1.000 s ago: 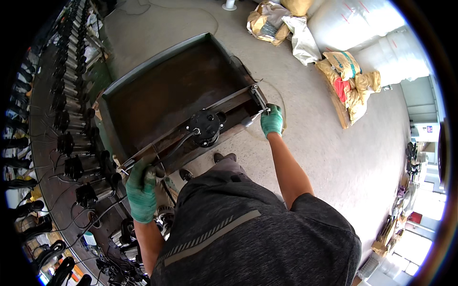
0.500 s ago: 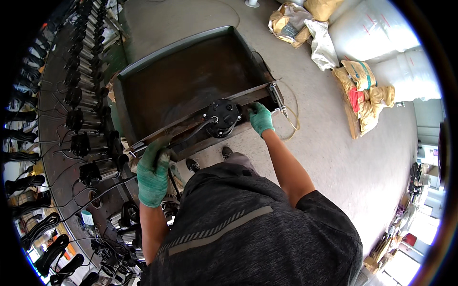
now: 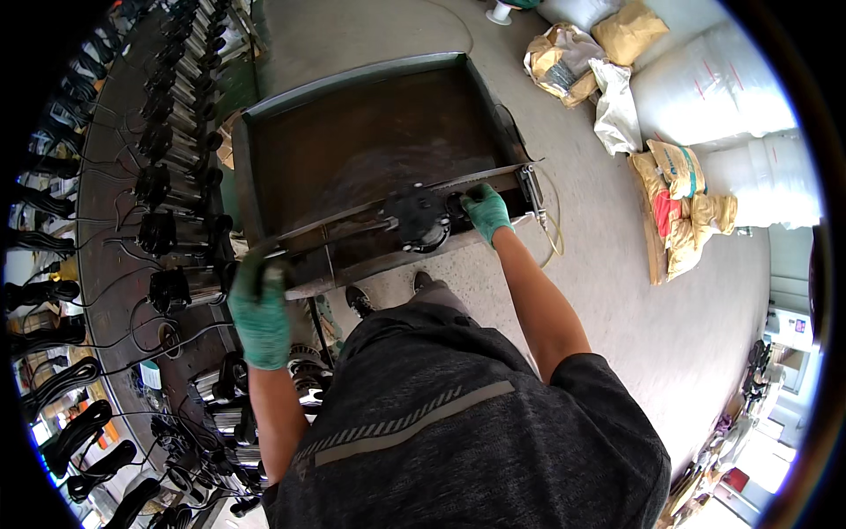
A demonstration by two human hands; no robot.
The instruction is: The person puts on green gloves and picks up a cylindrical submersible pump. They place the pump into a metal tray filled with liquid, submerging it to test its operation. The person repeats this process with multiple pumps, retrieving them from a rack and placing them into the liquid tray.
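Observation:
A black round-topped pump [image 3: 418, 218], slightly blurred, sits at the front ledge of a dark metal tank [image 3: 357, 69]. My right hand [image 3: 487, 214], in a green glove, is at the pump's right side. Its fingers are curled round a small dark part whose kind I cannot make out. My left hand [image 3: 261, 317], also gloved in green, is at the ledge's left end. Motion smears its darkened fingers, so whether they hold anything is unclear. A black cable [image 3: 339, 237] leaves the pump and runs left toward that hand.
Left of me, a dark bench [image 3: 110, 291] carries rows of steel-bodied pumps [image 3: 181, 286] and coiled black cables [image 3: 62, 388]. A metal fitting [image 3: 533, 192] with a pale hose [image 3: 557, 234] is at the tank's right corner. Filled sacks [image 3: 677, 212] lie on the floor farther right.
My left hand has moved left along the ledge, away from the pump, and is now blurred. The cable looks straighter. My right hand stays beside the pump. The whole view has shifted slightly.

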